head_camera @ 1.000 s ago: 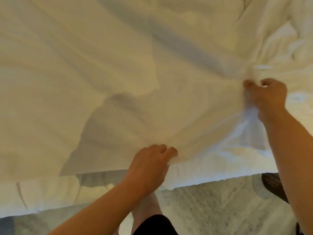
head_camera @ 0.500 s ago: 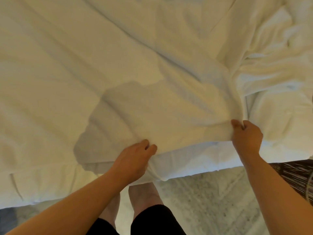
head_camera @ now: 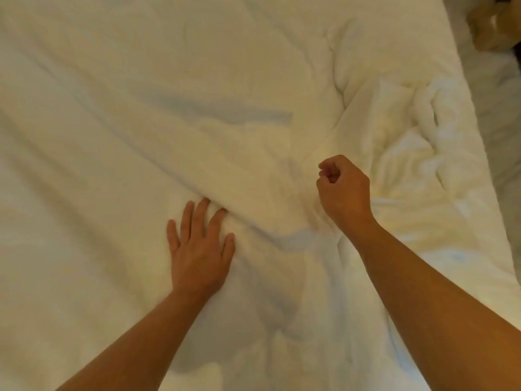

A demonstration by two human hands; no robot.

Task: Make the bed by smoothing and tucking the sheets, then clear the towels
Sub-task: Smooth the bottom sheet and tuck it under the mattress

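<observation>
A white sheet (head_camera: 141, 94) covers the bed and fills nearly the whole view. A long diagonal ridge of cloth runs from the left down to the middle. My left hand (head_camera: 198, 246) lies flat on the sheet with fingers spread, fingertips against that ridge. My right hand (head_camera: 342, 190) hovers over the sheet to the right, its fingers curled into a loose fist with nothing visible inside it. To the right of that hand the sheet is bunched into a crumpled patch (head_camera: 417, 148).
The bed's right edge (head_camera: 476, 153) runs diagonally down the right side, with grey floor beyond it. A blurred tan and dark object (head_camera: 490, 26) sits in the top right corner.
Both hands let go of the sheet's near edge and moved up onto the bed. The left now lies flat; the right is curled and holds nothing. The view tilted forward, so floor and feet are gone.
</observation>
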